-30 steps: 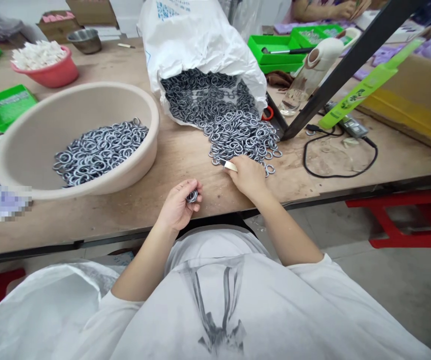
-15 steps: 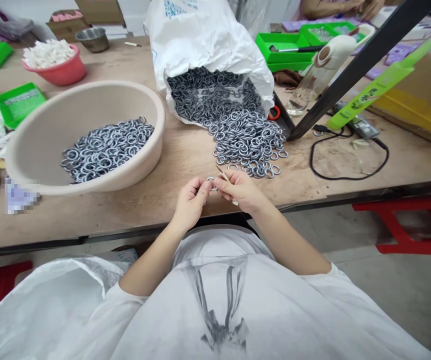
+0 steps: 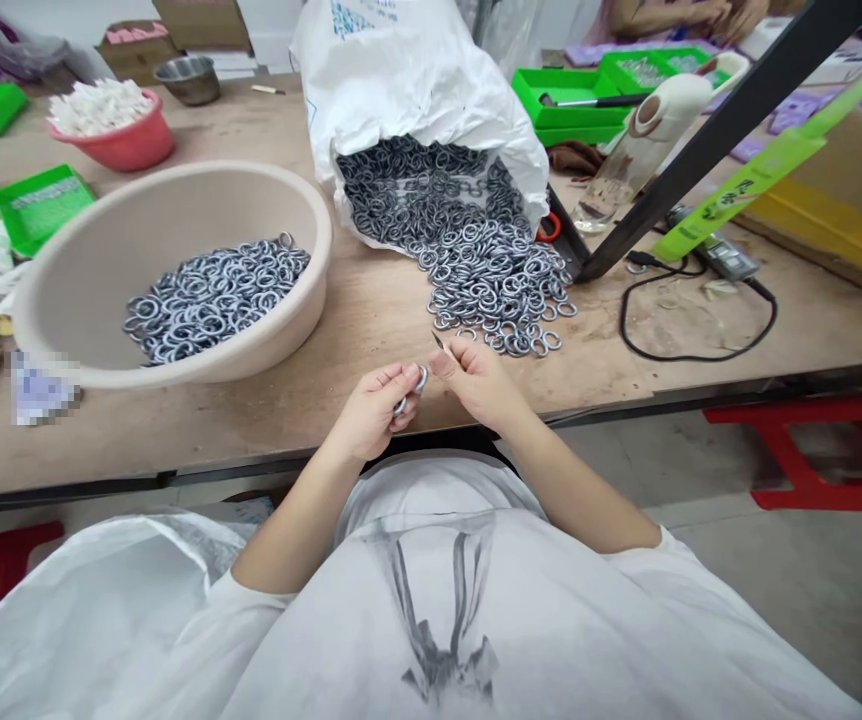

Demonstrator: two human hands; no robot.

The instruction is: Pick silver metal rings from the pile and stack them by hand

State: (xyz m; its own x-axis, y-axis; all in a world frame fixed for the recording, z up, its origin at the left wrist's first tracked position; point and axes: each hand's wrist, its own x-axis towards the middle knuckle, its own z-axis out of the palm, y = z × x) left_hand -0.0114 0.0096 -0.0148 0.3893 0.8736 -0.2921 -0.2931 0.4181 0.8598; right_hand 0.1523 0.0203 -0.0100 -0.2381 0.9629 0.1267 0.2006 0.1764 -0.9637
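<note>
My left hand (image 3: 377, 405) is closed near the table's front edge. Its thumb and fingertips pinch a grey ring (image 3: 422, 379), and a second ring (image 3: 400, 406) shows lower between the fingers. Just to the right, my right hand (image 3: 480, 380) is closed around a thin pointed tool (image 3: 440, 343); only its dark tip sticks out, so its kind is unclear. Beyond my hands, a heap of grey rings (image 3: 487, 275) spills from a white sack (image 3: 416, 80) lying on its side. More such rings (image 3: 221, 295) lie in a large beige basin (image 3: 63, 290) on the left.
A dark slanted bar (image 3: 671, 160), a bottle (image 3: 633, 150) and a looped black cable (image 3: 693, 355) are on the right. Green trays (image 3: 41, 210) and a red bowl (image 3: 127, 145) of white pieces stand left. A co-worker's hands (image 3: 731, 15) show at the far right.
My hands have drawn slightly apart. The ring that was between both hands is now in my left hand only, and a second ring has come into view there.
</note>
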